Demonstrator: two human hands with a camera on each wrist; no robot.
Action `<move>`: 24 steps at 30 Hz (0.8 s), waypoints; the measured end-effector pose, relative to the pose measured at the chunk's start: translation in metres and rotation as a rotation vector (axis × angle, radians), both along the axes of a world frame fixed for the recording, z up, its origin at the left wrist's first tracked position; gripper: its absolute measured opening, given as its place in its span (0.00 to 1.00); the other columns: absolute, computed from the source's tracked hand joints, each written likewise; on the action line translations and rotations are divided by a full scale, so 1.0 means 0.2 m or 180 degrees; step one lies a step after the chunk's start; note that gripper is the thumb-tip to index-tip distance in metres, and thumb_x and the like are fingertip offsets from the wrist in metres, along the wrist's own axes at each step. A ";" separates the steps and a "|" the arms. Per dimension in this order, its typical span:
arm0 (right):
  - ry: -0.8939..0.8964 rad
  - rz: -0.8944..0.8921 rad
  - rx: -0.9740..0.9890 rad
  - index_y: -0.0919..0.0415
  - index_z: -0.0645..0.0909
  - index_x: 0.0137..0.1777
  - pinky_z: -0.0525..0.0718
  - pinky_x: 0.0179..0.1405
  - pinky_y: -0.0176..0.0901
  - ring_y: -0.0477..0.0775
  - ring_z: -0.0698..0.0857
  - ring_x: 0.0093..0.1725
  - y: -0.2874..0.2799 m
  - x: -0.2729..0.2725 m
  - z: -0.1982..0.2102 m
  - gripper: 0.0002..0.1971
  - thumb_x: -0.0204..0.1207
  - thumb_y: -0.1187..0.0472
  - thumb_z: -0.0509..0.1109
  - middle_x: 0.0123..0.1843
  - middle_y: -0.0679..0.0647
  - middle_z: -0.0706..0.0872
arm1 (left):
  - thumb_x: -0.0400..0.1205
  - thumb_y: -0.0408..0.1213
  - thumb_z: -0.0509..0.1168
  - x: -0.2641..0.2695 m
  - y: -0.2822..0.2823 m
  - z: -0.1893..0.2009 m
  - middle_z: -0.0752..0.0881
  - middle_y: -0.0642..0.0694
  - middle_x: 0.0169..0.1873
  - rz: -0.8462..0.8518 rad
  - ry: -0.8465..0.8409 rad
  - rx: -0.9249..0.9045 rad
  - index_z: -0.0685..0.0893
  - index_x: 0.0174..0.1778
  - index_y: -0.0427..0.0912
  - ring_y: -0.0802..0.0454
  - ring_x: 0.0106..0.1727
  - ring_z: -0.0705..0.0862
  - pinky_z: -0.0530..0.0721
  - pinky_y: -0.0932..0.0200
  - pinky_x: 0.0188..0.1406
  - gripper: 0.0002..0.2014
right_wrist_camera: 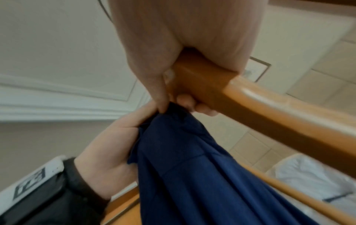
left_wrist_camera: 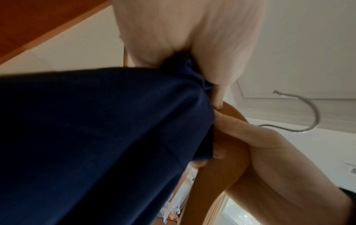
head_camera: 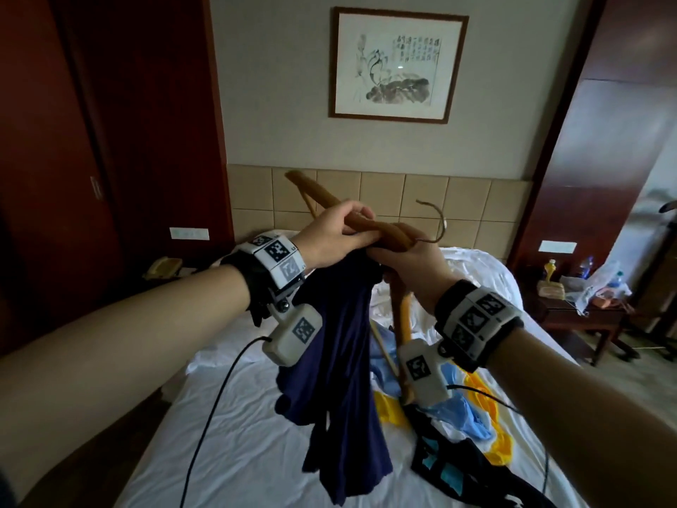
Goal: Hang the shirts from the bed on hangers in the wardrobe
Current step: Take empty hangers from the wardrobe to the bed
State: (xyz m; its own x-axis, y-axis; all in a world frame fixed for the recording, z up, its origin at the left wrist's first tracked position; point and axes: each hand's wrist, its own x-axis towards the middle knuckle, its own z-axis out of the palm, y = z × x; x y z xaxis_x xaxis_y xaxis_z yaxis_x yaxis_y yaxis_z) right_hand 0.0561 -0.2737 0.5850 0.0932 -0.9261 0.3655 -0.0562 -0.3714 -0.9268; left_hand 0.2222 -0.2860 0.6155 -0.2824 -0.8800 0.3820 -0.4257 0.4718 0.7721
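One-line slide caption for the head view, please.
Both hands, left hand and right hand, hold a wooden hanger with a navy shirt over the bed.

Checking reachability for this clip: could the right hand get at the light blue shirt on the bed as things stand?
Probably not yet: the right hand grips the wooden hanger, though the light blue shirt lies uncovered just below.

**Three cameras, one meeting point above the bed**

The head camera looks forward and down from the wearer's eye level across the white-sheeted bed (head_camera: 256, 416) toward the framed ink painting (head_camera: 397, 64). The left wrist camera, close beneath the left hand (left_wrist_camera: 185, 38), faces upward along it to the ceiling. The right wrist camera does likewise under the right hand (right_wrist_camera: 185, 38). All three share the orange-brown wooden hanger (head_camera: 373, 229) and dark navy cloth shirt (head_camera: 340, 361).
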 end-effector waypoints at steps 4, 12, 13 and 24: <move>-0.0173 -0.0117 0.0125 0.61 0.85 0.57 0.82 0.36 0.46 0.58 0.84 0.37 0.00 0.04 -0.06 0.13 0.75 0.75 0.72 0.41 0.62 0.87 | 0.74 0.48 0.78 0.05 0.08 -0.05 0.88 0.47 0.47 0.0221 -0.0111 0.0200 0.75 0.65 0.53 0.56 0.47 0.85 0.79 0.74 0.40 0.26; -0.0528 -0.0866 0.0068 0.57 0.85 0.53 0.82 0.34 0.47 0.55 0.83 0.34 -0.08 -0.03 0.00 0.16 0.71 0.76 0.68 0.38 0.57 0.85 | 0.79 0.41 0.73 0.32 0.05 -0.32 0.80 0.52 0.21 0.0049 -0.2101 0.1057 0.77 0.25 0.45 0.59 0.23 0.77 0.74 0.67 0.30 0.17; -0.0414 -0.0929 0.0040 0.55 0.85 0.52 0.83 0.36 0.48 0.55 0.84 0.36 -0.08 -0.04 -0.01 0.16 0.70 0.75 0.69 0.40 0.57 0.86 | 0.81 0.41 0.70 0.34 0.05 -0.32 0.80 0.51 0.21 0.0109 -0.2124 0.0974 0.77 0.26 0.45 0.60 0.22 0.76 0.74 0.68 0.30 0.18; 0.0642 -0.1600 -0.0223 0.55 0.82 0.61 0.84 0.47 0.45 0.51 0.87 0.45 -0.04 -0.16 -0.08 0.19 0.71 0.56 0.80 0.41 0.45 0.88 | 0.83 0.26 0.65 0.20 -0.01 -0.26 0.87 0.57 0.40 0.0408 0.0143 0.0152 0.87 0.53 0.42 0.68 0.41 0.85 0.79 0.75 0.44 0.09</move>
